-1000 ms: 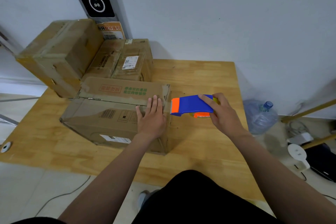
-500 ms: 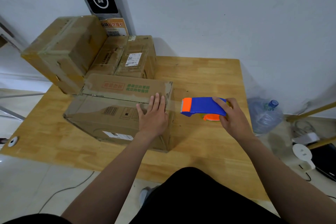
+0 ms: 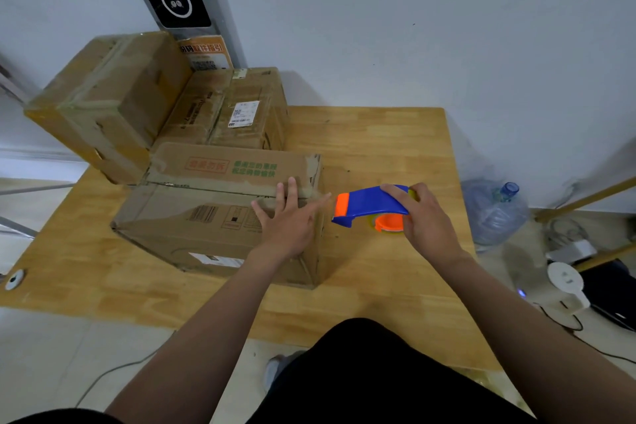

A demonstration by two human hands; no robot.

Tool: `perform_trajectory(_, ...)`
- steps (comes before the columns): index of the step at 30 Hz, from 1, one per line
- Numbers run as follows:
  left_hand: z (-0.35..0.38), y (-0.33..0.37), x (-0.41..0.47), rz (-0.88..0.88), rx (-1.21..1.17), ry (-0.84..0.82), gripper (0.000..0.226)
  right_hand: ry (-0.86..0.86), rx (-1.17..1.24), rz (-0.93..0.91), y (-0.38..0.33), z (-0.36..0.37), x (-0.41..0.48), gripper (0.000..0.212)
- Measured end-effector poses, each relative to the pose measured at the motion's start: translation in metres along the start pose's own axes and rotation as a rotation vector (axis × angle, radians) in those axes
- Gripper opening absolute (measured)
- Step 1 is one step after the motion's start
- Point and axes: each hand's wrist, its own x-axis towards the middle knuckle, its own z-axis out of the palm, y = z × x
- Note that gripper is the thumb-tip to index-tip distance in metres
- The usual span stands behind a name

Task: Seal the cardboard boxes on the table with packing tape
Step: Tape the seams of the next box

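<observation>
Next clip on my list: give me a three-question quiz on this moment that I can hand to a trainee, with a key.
1. Multiple choice: which hand grips the blue-and-orange plastic tape dispenser? A) left hand B) right hand C) neither
2. True or false: the left hand lies flat on the front brown cardboard box.
3. Fill in: the clear plastic water jug stands on the ____, to the right of the wooden table.
Key: 1 B; 2 true; 3 floor.
</observation>
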Motion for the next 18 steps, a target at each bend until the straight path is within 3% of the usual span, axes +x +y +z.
perform_trajectory(6,-0.002,0.001,0.009,-0.008,0.040,-0.131,0.067,-0.032,-0.083,0.024,-0.018,0.001,0.009,0.071)
perform_trajectory(18,-0.012,0.010,0.008,-0.075,0.076,-0.209,0.072,-0.032,-0.214,0.036,-0.038,0.001,0.021,0.075)
